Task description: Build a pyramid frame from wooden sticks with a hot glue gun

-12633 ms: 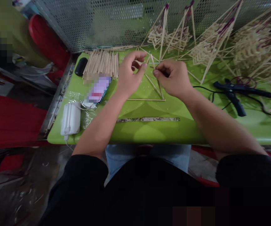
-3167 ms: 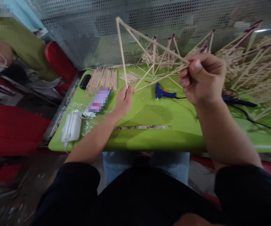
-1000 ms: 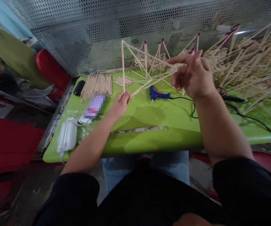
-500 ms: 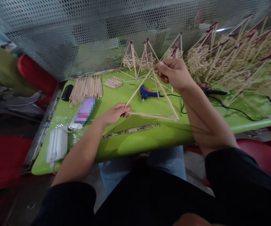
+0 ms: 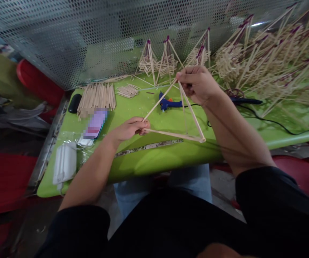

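Between my hands is a frame of thin wooden sticks [image 5: 194, 115], joined into a pyramid-like shape and held above the green table [image 5: 138, 165]. My left hand [image 5: 133, 128] pinches its left corner. At the top, my right hand [image 5: 197, 82] grips the point where the sticks meet, its fingertips closed together. The right lower corner of the frame hangs free. Behind the sticks lies a blue glue gun [image 5: 169, 103], touched by neither hand, with a black cord running right. A patterned flat strip [image 5: 154, 145] lies near the table's front edge.
Loose sticks [image 5: 97, 98] and a pile of shorter ones [image 5: 128, 91] lie at the back left. Nearby are a phone [image 5: 95, 123], a white power bank [image 5: 65, 163] and a black mouse [image 5: 75, 104]. Finished stick frames [image 5: 267, 61] with purple tips crowd the back right, before a perforated metal panel [image 5: 95, 39].
The stick frame has tilted slightly, its right corner a little lower and nearer to me. Both hands keep their grip. The camera view has shifted slightly.
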`<control>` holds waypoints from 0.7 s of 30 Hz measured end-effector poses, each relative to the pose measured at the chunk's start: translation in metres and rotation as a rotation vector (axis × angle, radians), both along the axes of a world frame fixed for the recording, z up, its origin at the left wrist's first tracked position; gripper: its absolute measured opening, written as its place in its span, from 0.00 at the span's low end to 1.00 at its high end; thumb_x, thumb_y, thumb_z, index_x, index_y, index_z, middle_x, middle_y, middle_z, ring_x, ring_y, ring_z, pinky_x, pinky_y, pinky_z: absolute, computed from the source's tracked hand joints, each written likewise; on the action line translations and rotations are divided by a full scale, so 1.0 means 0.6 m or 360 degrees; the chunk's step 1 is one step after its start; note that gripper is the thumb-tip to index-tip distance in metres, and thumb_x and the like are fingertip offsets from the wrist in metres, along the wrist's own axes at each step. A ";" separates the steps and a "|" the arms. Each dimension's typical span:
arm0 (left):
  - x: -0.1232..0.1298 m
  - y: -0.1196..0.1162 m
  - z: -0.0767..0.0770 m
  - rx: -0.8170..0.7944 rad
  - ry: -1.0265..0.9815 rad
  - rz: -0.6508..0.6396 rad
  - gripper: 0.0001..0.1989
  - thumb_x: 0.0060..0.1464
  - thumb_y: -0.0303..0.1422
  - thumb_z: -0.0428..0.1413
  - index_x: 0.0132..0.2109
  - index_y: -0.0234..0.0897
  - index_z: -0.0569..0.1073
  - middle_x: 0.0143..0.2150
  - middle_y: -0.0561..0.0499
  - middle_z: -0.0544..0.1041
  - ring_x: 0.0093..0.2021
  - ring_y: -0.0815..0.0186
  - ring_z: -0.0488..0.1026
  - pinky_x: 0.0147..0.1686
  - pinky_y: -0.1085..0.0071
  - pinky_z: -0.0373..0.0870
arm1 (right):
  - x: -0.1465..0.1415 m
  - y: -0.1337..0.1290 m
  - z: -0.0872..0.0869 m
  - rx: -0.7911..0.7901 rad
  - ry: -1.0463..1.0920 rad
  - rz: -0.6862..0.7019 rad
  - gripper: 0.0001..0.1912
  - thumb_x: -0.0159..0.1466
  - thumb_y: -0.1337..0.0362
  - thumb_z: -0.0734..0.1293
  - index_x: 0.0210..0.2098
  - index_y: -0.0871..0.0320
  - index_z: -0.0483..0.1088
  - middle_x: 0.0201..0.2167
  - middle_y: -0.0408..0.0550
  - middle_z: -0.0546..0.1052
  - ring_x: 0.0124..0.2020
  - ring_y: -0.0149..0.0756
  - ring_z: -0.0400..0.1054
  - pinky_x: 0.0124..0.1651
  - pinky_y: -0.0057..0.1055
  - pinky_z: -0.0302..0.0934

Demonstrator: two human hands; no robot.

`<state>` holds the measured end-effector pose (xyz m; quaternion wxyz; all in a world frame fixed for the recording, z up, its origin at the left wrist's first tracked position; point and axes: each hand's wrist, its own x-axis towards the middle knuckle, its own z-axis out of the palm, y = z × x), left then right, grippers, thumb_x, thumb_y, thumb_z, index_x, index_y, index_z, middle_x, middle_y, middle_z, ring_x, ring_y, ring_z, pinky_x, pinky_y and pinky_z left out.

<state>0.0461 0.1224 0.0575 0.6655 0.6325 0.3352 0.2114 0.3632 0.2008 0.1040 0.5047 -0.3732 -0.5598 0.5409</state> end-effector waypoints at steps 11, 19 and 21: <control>0.009 -0.010 0.009 -0.0180 -0.0218 0.0003 0.25 0.60 0.49 0.69 0.28 0.38 0.68 0.28 0.53 0.62 0.28 0.69 0.60 0.33 0.66 0.59 | -0.023 -0.021 -0.001 0.0031 0.0216 0.0180 0.30 0.63 0.32 0.81 0.43 0.51 0.78 0.22 0.37 0.60 0.20 0.29 0.48 0.22 0.33 0.51; 0.014 -0.019 0.015 -0.0194 -0.0222 -0.0020 0.26 0.60 0.50 0.70 0.28 0.39 0.68 0.28 0.53 0.62 0.28 0.69 0.59 0.32 0.67 0.60 | -0.032 -0.016 -0.018 0.0001 0.0505 0.0348 0.29 0.58 0.37 0.84 0.43 0.50 0.77 0.24 0.38 0.65 0.24 0.31 0.47 0.28 0.35 0.50; 0.015 -0.019 0.015 -0.0204 -0.0219 -0.0046 0.26 0.61 0.49 0.69 0.27 0.38 0.68 0.28 0.52 0.63 0.28 0.69 0.60 0.33 0.66 0.61 | -0.034 -0.016 -0.021 -0.0037 0.0504 0.0325 0.29 0.57 0.35 0.84 0.42 0.49 0.76 0.22 0.38 0.62 0.25 0.32 0.49 0.29 0.36 0.53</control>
